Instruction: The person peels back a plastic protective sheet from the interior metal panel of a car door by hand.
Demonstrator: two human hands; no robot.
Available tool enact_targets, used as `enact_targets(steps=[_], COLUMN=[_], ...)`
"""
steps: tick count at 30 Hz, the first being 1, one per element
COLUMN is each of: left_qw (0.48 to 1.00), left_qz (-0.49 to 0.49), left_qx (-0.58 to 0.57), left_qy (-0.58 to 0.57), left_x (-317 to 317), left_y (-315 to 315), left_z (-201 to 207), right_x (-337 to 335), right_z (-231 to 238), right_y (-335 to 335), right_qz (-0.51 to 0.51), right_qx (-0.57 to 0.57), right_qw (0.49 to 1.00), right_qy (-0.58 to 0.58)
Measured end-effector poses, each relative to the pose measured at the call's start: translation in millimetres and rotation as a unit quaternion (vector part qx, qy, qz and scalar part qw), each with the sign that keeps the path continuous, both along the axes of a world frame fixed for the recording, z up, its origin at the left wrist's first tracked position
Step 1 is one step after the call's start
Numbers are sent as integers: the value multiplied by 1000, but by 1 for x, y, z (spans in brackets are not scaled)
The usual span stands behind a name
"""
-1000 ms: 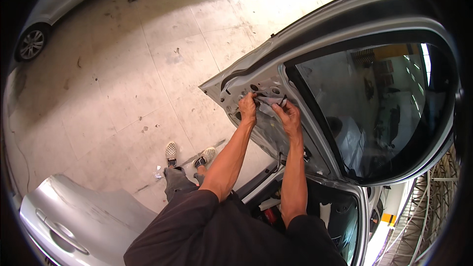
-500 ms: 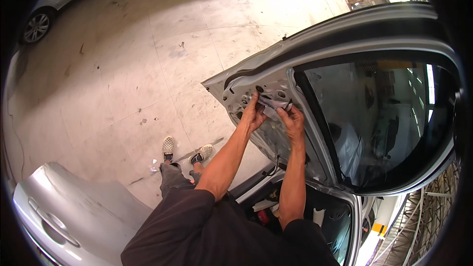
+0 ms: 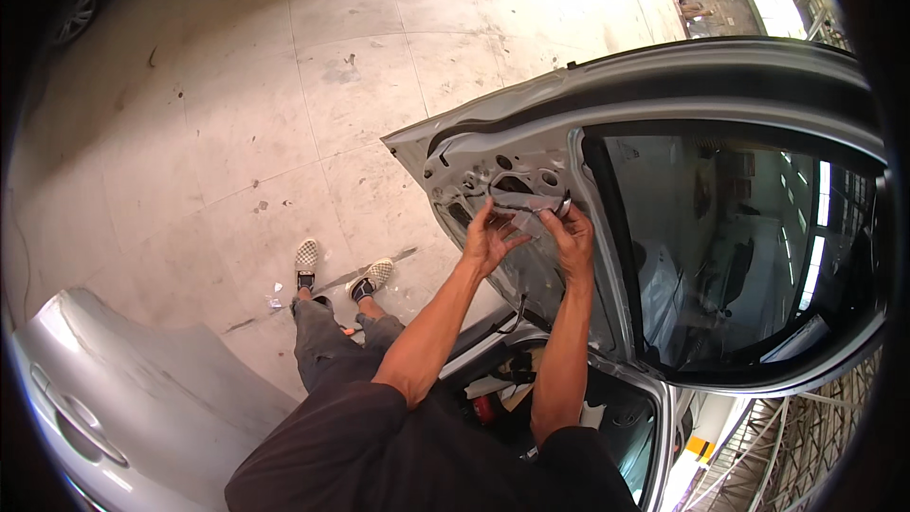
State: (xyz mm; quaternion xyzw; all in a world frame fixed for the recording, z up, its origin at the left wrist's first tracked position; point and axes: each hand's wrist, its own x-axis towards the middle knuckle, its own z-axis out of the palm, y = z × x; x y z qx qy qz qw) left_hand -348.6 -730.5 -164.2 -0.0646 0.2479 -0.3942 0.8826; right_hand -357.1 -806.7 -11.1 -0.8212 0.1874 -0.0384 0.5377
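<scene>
The left hand [image 3: 490, 239] and right hand [image 3: 572, 237] are both raised against the bare inner face of a raised silver tailgate [image 3: 493, 156], fingers pinched on a thin, translucent sheet of plastic film [image 3: 527, 210] stretched between them — the left gripping its lower left edge, the right closed on its right end. The film lies against the metal just below an oval cut-out [image 3: 512, 183], beside the dark rubber edge of the tinted rear window [image 3: 739, 246]. Both bare forearms rise from the lower frame out of dark sleeves.

Beyond the panel, the glass reflects a workshop interior. Below the arms, the open boot [image 3: 531, 398] holds a jumble of dark items and a red object — too small to identify. The person's grey trousers and patterned slip-on shoes [image 3: 341, 270] stand on a stained concrete floor [image 3: 237, 114]. A silver car body panel [image 3: 114, 398] fills the lower left, and a wheel of another car [image 3: 78, 14] shows at upper left.
</scene>
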Motion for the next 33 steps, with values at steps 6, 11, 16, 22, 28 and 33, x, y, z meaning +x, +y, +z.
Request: enact_targets(steps=[6, 11, 16, 22, 28, 33], left_qw=[992, 991, 985, 975, 977, 990], left_qz=[-63, 13, 136, 207, 196, 26], left_qx=[36, 112, 99, 85, 87, 141], left_qy=[-99, -78, -44, 1, -13, 2], left_x=[41, 38, 28, 2, -16, 0], left_y=[14, -4, -20, -35, -30, -15], left_z=[-28, -32, -39, -38, -40, -46], right_x=[5, 0, -5, -4, -6, -11], right_z=[11, 2, -4, 0, -3, -6], right_y=[8, -3, -11, -12, -17, -25], right_qz=[41, 52, 54, 99, 105, 109], right_qx=[20, -5, -56, -95, -89, -72], right_qw=[999, 999, 997, 990, 990, 991], right_qy=[27, 11, -2, -30, -29, -38])
